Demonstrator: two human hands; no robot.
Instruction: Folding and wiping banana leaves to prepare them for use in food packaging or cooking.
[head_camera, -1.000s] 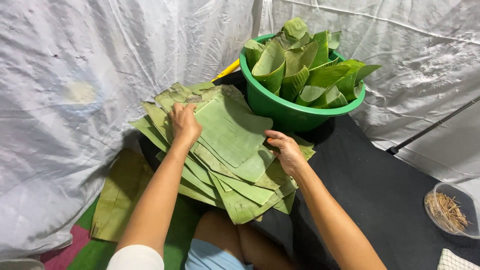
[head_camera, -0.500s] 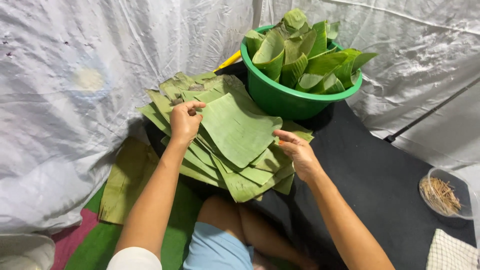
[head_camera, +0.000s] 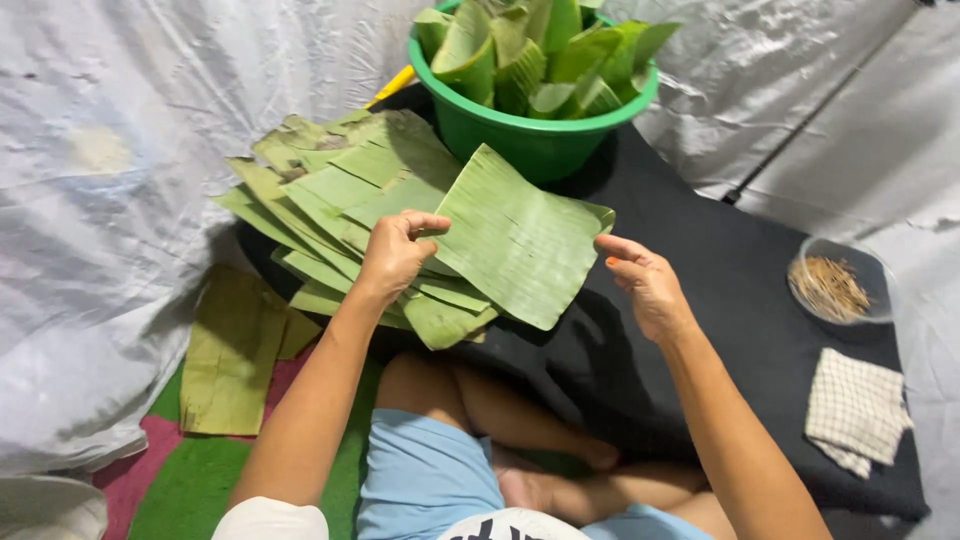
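A square piece of green banana leaf (head_camera: 515, 235) is lifted off a fanned stack of cut leaf pieces (head_camera: 330, 195). My left hand (head_camera: 395, 255) pinches the lifted leaf's left edge. My right hand (head_camera: 645, 280) is at its right corner, fingertips at the edge; whether it grips is unclear. Behind the stack stands a green plastic tub (head_camera: 530, 125) filled with folded leaf cones.
A black cloth (head_camera: 740, 280) covers the floor on the right, with a small clear bowl of thin sticks (head_camera: 835, 285) and a checked cloth (head_camera: 855, 410) on it. A yellowed leaf piece (head_camera: 230, 350) lies at the left. White plastic sheeting (head_camera: 110, 150) surrounds the spot.
Both hands were resting on the stack; now the top leaf piece has been lifted off and pulled toward me between them. The view has moved closer.
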